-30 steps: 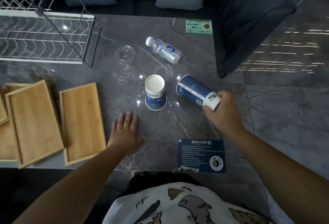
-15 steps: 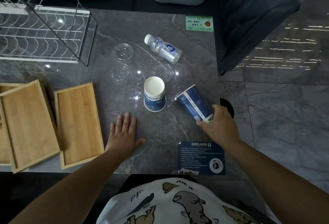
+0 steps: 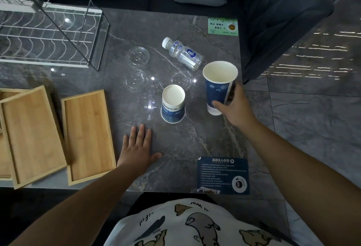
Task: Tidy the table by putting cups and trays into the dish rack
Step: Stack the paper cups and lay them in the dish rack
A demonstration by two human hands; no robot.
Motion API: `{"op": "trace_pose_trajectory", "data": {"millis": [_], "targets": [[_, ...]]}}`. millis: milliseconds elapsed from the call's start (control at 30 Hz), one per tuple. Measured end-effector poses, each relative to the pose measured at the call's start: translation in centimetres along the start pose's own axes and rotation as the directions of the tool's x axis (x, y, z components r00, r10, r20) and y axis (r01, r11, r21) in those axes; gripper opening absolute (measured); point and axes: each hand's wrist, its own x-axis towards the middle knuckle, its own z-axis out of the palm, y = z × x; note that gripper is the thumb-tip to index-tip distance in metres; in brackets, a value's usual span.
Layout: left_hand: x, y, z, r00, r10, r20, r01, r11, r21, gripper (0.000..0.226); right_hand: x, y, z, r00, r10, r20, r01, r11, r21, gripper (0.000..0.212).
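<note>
My right hand (image 3: pixel 235 109) grips a tall blue paper cup (image 3: pixel 217 87) around its lower half, holding it upright with the mouth up, near the table's right edge. A second blue paper cup (image 3: pixel 173 103) stands upside down on the table in the middle. My left hand (image 3: pixel 137 148) lies flat on the table, fingers spread, holding nothing, just below that cup. Wooden trays (image 3: pixel 88 136) (image 3: pixel 32 136) lie at the left, partly overlapping. The white wire dish rack (image 3: pixel 48 36) stands at the far left corner.
A clear plastic bottle (image 3: pixel 182 53) lies on its side behind the cups. Three clear plastic lids (image 3: pixel 138 56) (image 3: pixel 136 80) (image 3: pixel 182 80) lie flat mid-table. A dark blue card (image 3: pixel 222 175) and a green card (image 3: pixel 223 26) sit near the right edge. A sofa with cushions stands behind.
My right hand has lifted the lying cup and turned it upright, mouth up, moving it up and away from me. My left hand has stayed flat on the table.
</note>
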Motion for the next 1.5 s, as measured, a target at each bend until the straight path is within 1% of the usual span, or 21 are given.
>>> {"op": "trace_pose_trajectory", "data": {"millis": [167,267,333,467,533,600,667,700,767,833,900,933,1000,1067,1133,1167,1233,1300,1333,1400,1500], "targets": [[0.1,-0.1,0.1,1.0,-0.009,-0.004,0.009,1.0,0.007,0.095,-0.2,1.6,1.4,0.996,0.026,-0.079,-0.017,0.993,0.116,0.088],[0.0,0.0,0.0,1.0,0.001,-0.006,-0.001,1.0,0.007,0.095,-0.8,2.8,2.1,0.993,0.028,-0.111,-0.006,0.98,0.197,0.075],[-0.1,0.0,-0.1,1.0,-0.001,-0.003,0.001,1.0,0.008,0.095,-0.9,3.1,2.4,0.992,0.038,-0.121,-0.011,0.976,0.218,0.074],[0.0,0.0,-0.1,1.0,0.005,-0.004,-0.005,1.0,0.011,0.094,-1.1,2.7,2.0,0.997,0.035,-0.066,-0.021,0.98,0.2,0.083],[0.0,0.0,-0.1,1.0,0.003,-0.002,-0.003,1.0,0.008,0.094,-1.7,2.3,1.7,0.999,0.031,-0.033,-0.025,0.983,0.18,0.079],[0.0,-0.1,-0.1,1.0,0.001,-0.003,-0.001,1.0,0.008,0.095,-3.6,1.7,1.1,0.995,0.073,-0.061,-0.064,0.988,0.14,0.072],[0.0,-0.1,-0.1,1.0,0.002,-0.01,-0.002,1.0,0.001,0.095,-6.3,1.4,0.7,0.978,0.168,-0.126,-0.168,0.986,0.01,0.063],[0.0,-0.1,0.0,1.0,0.003,-0.015,-0.003,1.0,-0.004,0.095,-7.7,1.1,0.6,0.977,0.176,-0.119,-0.187,0.979,-0.079,0.056],[-0.1,-0.1,0.0,1.0,0.009,-0.019,-0.009,1.0,-0.006,0.094,-9.6,-0.6,1.2,0.994,0.102,-0.023,-0.105,0.972,-0.211,0.042],[-0.1,0.0,-0.1,1.0,0.012,-0.014,-0.012,1.0,-0.003,0.093,-9.5,-3.5,2.5,0.996,-0.08,0.041,0.089,0.956,-0.278,0.041],[-0.2,0.1,-0.3,1.0,0.009,-0.013,-0.009,1.0,-0.003,0.092,-7.7,-6.7,4.2,0.953,-0.292,0.081,0.302,0.886,-0.352,0.054],[-0.2,0.1,-0.4,1.0,0.006,-0.012,-0.006,1.0,-0.005,0.092,-6.5,-8.1,5.2,0.927,-0.358,0.111,0.372,0.84,-0.396,0.062],[-0.2,0.2,-0.5,1.0,0.003,-0.01,-0.003,1.0,-0.011,0.092,-4.1,-10.3,7.0,0.901,-0.388,0.193,0.43,0.743,-0.512,0.076],[-0.3,0.3,-0.6,1.0,0.002,-0.009,-0.002,1.0,-0.016,0.092,-2.6,-11.1,8.4,0.902,-0.343,0.262,0.43,0.653,-0.624,0.079],[-0.3,0.3,-0.6,1.0,-0.001,-0.008,0.001,1.0,-0.021,0.092,-2.2,-10.9,8.7,0.901,-0.34,0.271,0.431,0.62,-0.656,0.075],[-0.3,0.3,-0.6,1.0,-0.002,-0.011,0.002,1.0,-0.022,0.092,-2.5,-10.5,8.4,0.899,-0.359,0.251,0.433,0.638,-0.637,0.074],[-0.2,0.2,-0.5,1.0,0.001,-0.023,-0.001,1.0,-0.024,0.092,-4.1,-9.0,7.1,0.9,-0.392,0.189,0.428,0.716,-0.551,0.072],[-0.2,0.2,-0.3,0.999,0.003,-0.036,-0.004,1.0,-0.021,0.093,-6.5,-6.2,5.4,0.918,-0.383,0.107,0.386,0.797,-0.465,0.068],[-0.2,0.2,-0.3,0.999,0.004,-0.04,-0.005,1.0,-0.017,0.093,-7.9,-4.5,4.6,0.935,-0.346,0.076,0.342,0.827,-0.446,0.067],[-0.2,0.1,-0.2,0.999,0.006,-0.041,-0.007,1.0,-0.01,0.094,-10.6,-1.0,3.3,0.971,-0.229,0.067,0.232,0.847,-0.478,0.068],[-0.3,0.3,-0.3,0.999,0.012,-0.05,-0.013,1.0,-0.012,0.095,-13.3,3.0,2.9,0.994,-0.074,0.086,0.11,0.809,-0.578,0.071]]}}
